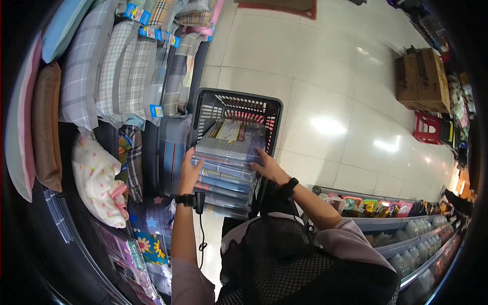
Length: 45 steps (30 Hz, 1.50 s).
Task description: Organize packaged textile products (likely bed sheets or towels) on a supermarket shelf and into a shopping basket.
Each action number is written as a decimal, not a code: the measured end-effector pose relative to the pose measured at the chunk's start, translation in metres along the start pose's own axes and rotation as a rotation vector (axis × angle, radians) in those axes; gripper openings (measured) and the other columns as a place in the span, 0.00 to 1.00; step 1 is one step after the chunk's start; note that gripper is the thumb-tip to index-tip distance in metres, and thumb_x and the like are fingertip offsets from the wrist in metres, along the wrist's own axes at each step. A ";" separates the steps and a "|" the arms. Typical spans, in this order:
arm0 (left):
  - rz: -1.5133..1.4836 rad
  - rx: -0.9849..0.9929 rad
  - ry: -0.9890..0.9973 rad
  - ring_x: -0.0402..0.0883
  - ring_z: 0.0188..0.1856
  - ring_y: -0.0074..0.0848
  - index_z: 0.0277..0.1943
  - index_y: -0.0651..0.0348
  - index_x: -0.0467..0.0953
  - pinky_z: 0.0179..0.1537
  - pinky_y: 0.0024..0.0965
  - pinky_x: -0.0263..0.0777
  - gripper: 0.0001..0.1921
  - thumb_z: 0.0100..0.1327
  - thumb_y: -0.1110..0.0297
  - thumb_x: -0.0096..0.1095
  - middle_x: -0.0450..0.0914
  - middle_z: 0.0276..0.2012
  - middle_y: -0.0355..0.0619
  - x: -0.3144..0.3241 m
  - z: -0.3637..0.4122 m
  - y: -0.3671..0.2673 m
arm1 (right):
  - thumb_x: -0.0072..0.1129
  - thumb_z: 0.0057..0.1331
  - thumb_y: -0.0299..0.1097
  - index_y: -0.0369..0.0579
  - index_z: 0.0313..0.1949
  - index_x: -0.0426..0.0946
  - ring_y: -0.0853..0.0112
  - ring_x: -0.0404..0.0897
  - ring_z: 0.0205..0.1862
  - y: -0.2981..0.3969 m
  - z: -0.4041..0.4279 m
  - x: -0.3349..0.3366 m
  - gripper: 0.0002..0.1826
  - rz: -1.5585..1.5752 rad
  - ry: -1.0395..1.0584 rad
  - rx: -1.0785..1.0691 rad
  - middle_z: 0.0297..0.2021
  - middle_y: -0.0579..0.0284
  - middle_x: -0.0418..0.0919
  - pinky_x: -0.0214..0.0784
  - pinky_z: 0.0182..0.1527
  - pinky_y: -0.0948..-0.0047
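A stack of flat, clear-wrapped fabric packages [223, 183] lies before me, its layered edges facing me. On top is a grey patterned package [225, 146] with a printed picture insert. My left hand [189, 166] grips its left edge, thumb toward the front. At its right side, my right hand [270, 166] has its fingers on the dark blue end. A black plastic shopping basket [277, 105] with slotted walls surrounds the far part of the stack. Its near rim is hidden by the packages, so how deep they sit inside cannot be told.
Plaid pillows [82, 72] with blue tags crowd the shelf at left, above a white patterned fabric bundle [95, 181]. Pale floor tiles [316, 95] stretch to the right. Cardboard boxes [423, 80] stand by a red plastic stool [427, 127]. Shelves [404, 244] hold wrapped goods at lower right.
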<state>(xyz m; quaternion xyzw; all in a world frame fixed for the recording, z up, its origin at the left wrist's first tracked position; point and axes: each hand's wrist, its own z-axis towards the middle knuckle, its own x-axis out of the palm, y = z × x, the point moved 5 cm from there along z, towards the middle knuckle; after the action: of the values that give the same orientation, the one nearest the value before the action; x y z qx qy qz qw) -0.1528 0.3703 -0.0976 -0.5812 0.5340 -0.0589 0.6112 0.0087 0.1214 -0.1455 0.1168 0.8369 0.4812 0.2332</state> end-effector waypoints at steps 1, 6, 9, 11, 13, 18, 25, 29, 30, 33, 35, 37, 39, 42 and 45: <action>0.106 -0.028 0.021 0.69 0.59 0.42 0.58 0.64 0.66 0.59 0.37 0.62 0.28 0.55 0.71 0.65 0.72 0.56 0.56 0.013 0.005 -0.014 | 0.60 0.60 0.39 0.33 0.61 0.58 0.48 0.73 0.54 -0.008 0.005 -0.007 0.36 -0.020 -0.008 0.007 0.50 0.31 0.72 0.65 0.56 0.61; 0.172 0.030 -0.018 0.71 0.56 0.44 0.56 0.62 0.69 0.57 0.38 0.63 0.26 0.53 0.70 0.67 0.74 0.53 0.54 0.015 0.023 0.001 | 0.58 0.62 0.39 0.34 0.57 0.65 0.45 0.75 0.47 0.006 0.012 -0.002 0.28 -0.104 -0.001 -0.095 0.42 0.30 0.75 0.68 0.48 0.57; 0.151 0.017 -0.041 0.72 0.54 0.42 0.52 0.61 0.72 0.55 0.38 0.64 0.23 0.52 0.69 0.68 0.75 0.49 0.53 0.017 0.015 -0.020 | 0.56 0.63 0.38 0.35 0.56 0.66 0.45 0.75 0.46 0.012 0.007 -0.016 0.26 -0.069 0.008 -0.059 0.41 0.31 0.75 0.68 0.46 0.57; 0.141 0.044 -0.064 0.73 0.52 0.40 0.51 0.60 0.73 0.54 0.37 0.65 0.22 0.52 0.69 0.69 0.76 0.47 0.52 0.007 0.002 -0.052 | 0.56 0.63 0.37 0.36 0.55 0.67 0.45 0.75 0.45 0.038 -0.012 -0.035 0.24 -0.070 -0.014 -0.052 0.41 0.32 0.75 0.68 0.45 0.58; 0.030 0.009 -0.141 0.73 0.50 0.38 0.49 0.60 0.74 0.52 0.36 0.65 0.20 0.52 0.70 0.69 0.75 0.46 0.49 -0.015 -0.023 -0.077 | 0.56 0.63 0.35 0.37 0.54 0.68 0.45 0.76 0.45 0.074 -0.040 -0.046 0.22 -0.070 -0.029 -0.057 0.42 0.33 0.76 0.68 0.45 0.58; -0.176 0.012 -0.268 0.71 0.47 0.29 0.48 0.62 0.73 0.47 0.29 0.65 0.19 0.52 0.74 0.68 0.69 0.46 0.44 -0.075 -0.099 -0.122 | 0.57 0.62 0.30 0.40 0.58 0.64 0.43 0.71 0.53 0.160 -0.123 -0.036 0.25 0.096 -0.077 -0.290 0.55 0.32 0.64 0.67 0.52 0.59; -0.035 0.247 -0.664 0.67 0.46 0.31 0.45 0.59 0.76 0.44 0.30 0.63 0.21 0.46 0.65 0.74 0.67 0.43 0.45 -0.163 -0.271 -0.142 | 0.62 0.56 0.25 0.41 0.58 0.65 0.45 0.61 0.64 0.221 -0.244 0.028 0.29 0.013 -0.085 -0.533 0.63 0.29 0.55 0.57 0.62 0.61; 0.007 0.415 -0.962 0.66 0.52 0.38 0.43 0.58 0.76 0.51 0.39 0.63 0.25 0.45 0.55 0.77 0.68 0.47 0.49 -0.205 -0.393 -0.123 | 0.64 0.52 0.23 0.39 0.53 0.71 0.49 0.67 0.61 0.249 -0.292 0.087 0.26 0.060 -0.079 -0.808 0.59 0.31 0.63 0.59 0.60 0.62; 0.042 0.430 -1.047 0.66 0.52 0.38 0.43 0.58 0.76 0.53 0.41 0.62 0.24 0.45 0.56 0.77 0.68 0.48 0.50 -0.215 -0.427 -0.115 | 0.64 0.52 0.23 0.39 0.52 0.72 0.50 0.70 0.59 0.258 -0.304 0.111 0.26 0.075 -0.069 -0.905 0.57 0.31 0.65 0.62 0.58 0.62; -0.010 0.328 -1.280 0.65 0.53 0.38 0.42 0.58 0.76 0.56 0.42 0.61 0.22 0.46 0.60 0.76 0.67 0.47 0.50 -0.213 -0.504 -0.114 | 0.62 0.51 0.21 0.38 0.49 0.73 0.52 0.75 0.53 0.284 -0.302 0.143 0.24 0.198 0.088 -1.048 0.52 0.34 0.71 0.67 0.52 0.65; 0.134 0.203 -1.339 0.63 0.54 0.39 0.40 0.59 0.75 0.56 0.42 0.61 0.17 0.49 0.65 0.74 0.67 0.46 0.51 -0.213 -0.520 -0.116 | 0.62 0.49 0.19 0.36 0.45 0.76 0.54 0.79 0.45 0.297 -0.278 0.162 0.20 0.185 0.161 -1.123 0.46 0.38 0.76 0.71 0.47 0.65; 0.148 0.155 -1.445 0.63 0.56 0.40 0.44 0.60 0.73 0.56 0.40 0.64 0.17 0.53 0.69 0.70 0.63 0.49 0.52 -0.224 -0.555 -0.102 | 0.62 0.50 0.20 0.35 0.43 0.76 0.59 0.79 0.43 0.304 -0.286 0.209 0.18 0.194 0.324 -1.069 0.43 0.42 0.77 0.70 0.45 0.68; 0.165 0.154 -1.592 0.63 0.58 0.41 0.47 0.60 0.70 0.55 0.39 0.66 0.16 0.56 0.74 0.65 0.59 0.53 0.55 -0.222 -0.585 -0.106 | 0.63 0.50 0.21 0.35 0.43 0.76 0.66 0.79 0.41 0.317 -0.297 0.245 0.18 0.332 0.423 -1.132 0.40 0.47 0.78 0.70 0.43 0.72; 0.292 0.031 -1.864 0.63 0.58 0.44 0.46 0.59 0.70 0.55 0.41 0.66 0.15 0.56 0.76 0.64 0.61 0.52 0.56 -0.174 -0.591 -0.118 | 0.64 0.52 0.23 0.34 0.44 0.75 0.65 0.79 0.42 0.316 -0.273 0.257 0.18 0.321 0.742 -1.133 0.41 0.46 0.78 0.70 0.45 0.70; 0.328 0.029 -1.991 0.64 0.58 0.45 0.44 0.57 0.71 0.56 0.45 0.63 0.16 0.53 0.73 0.67 0.64 0.49 0.56 -0.154 -0.594 -0.103 | 0.67 0.54 0.30 0.35 0.43 0.76 0.58 0.81 0.42 0.323 -0.268 0.265 0.18 0.379 0.763 -1.254 0.41 0.40 0.79 0.72 0.44 0.69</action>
<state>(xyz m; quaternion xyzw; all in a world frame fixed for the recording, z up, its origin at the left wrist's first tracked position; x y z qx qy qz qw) -0.5897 0.0595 0.2184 -0.2780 -0.1468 0.5315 0.7866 -0.3648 0.1964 0.1736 -0.0706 0.3946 0.9060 -0.1362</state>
